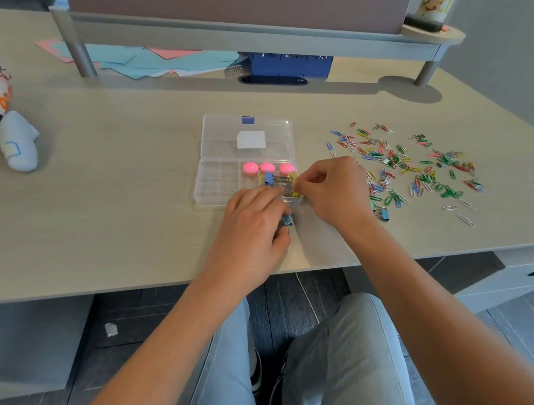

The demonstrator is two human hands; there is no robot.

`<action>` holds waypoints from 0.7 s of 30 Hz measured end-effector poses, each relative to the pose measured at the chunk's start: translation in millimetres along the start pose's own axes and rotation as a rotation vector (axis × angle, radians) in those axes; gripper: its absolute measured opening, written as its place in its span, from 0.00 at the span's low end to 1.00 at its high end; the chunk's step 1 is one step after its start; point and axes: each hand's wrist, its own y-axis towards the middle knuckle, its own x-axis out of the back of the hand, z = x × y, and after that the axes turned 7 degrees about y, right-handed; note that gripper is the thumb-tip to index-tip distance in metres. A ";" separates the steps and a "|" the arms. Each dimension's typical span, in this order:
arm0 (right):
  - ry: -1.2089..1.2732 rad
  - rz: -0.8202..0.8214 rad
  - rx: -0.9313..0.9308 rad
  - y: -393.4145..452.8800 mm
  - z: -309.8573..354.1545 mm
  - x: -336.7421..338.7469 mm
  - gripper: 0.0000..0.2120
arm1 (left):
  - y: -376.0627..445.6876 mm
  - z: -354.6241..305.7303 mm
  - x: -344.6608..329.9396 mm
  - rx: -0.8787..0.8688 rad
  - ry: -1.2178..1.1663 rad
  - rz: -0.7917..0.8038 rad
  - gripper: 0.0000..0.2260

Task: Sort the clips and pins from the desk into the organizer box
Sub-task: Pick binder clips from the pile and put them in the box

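Pale wood-grain desk fills my view, with a grey shelf across the back and dark plank floor under its near edge. The clear organizer box sits mid-desk, lid open toward twelve o'clock, three pink pins in its back row. I see my right hand pinching a binder clip over the box's right compartments; which cell it is in I cannot tell. My left hand curls its fingers round a blue clip at the box's front edge. Loose paper clips scatter at three o'clock, well apart from the desk edge. Bare desk lies at nine o'clock, up to a plush toy, partly cut off.
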 end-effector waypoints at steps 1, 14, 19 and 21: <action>-0.006 -0.005 0.006 -1.0 -0.8 -1.2 0.03 | 0.0 -0.3 -0.1 -0.001 0.001 -0.003 0.10; 0.065 -0.120 0.000 -9.3 -5.7 -1.3 0.05 | -0.5 -3.4 8.5 0.126 -0.056 -0.155 0.10; 0.180 -0.077 0.002 -14.1 -10.4 10.1 0.05 | 2.6 -4.6 10.7 0.273 -0.215 -0.169 0.10; 0.250 -0.038 -0.001 -15.0 -11.4 14.4 0.03 | 7.4 -5.6 11.5 0.279 -0.235 -0.186 0.11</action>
